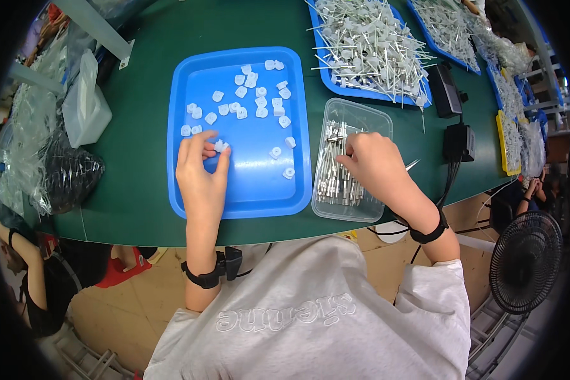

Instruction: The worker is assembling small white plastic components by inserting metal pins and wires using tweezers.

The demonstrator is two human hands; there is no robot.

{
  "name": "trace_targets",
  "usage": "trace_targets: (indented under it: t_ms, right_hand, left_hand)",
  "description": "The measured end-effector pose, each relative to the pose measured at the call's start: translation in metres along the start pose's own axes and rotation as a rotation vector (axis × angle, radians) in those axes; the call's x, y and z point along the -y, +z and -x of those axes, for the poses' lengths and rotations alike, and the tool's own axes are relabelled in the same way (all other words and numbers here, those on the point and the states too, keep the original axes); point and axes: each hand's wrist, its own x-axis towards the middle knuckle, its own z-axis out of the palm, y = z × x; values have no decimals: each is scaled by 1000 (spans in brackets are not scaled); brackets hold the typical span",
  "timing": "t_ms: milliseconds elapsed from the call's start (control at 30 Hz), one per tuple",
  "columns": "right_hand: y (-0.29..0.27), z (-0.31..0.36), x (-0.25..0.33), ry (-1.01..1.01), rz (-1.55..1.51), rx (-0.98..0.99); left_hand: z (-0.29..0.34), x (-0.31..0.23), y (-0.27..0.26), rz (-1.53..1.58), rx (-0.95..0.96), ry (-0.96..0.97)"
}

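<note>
We see a blue tray (247,196) at eleven o'clock; a clear box (348,213) at its three; the right hand (377,164) curled over that, hold hidden; the left hand (199,180) at the tray's seven, fingers slightly parted; metal pins (337,180), likely stiff, slippery; by the left thumb, a white cap (220,145), pinched or not we can't tell; probably light, best gripped by its sides.
</note>
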Motion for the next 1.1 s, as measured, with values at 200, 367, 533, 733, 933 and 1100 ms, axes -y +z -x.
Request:
trace_targets:
  t_ms: [200,367,533,733,933,1100]
  right_hand:
    - [-26,13,10,-6,-208,-103]
    - [-55,34,35,61,-797,-101]
    - [-55,57,56,-165,-1450,-230]
    - [-40,65,69,-437,-1697,-268]
    - [-36,70,74,-415,-1765,-258]
    - [-31,72,70,-474,-1726,-308]
  left_hand:
    - [3,7,-3,360,96,-28]
    - [4,-16,-18,868,322,-349]
    - [13,-43,-33,1146,463,-352]
    - [26,-55,-31,1436,597,-159]
    - [32,-62,-31,1547,691,-219]
    - [28,-68,-35,1454,755,-165]
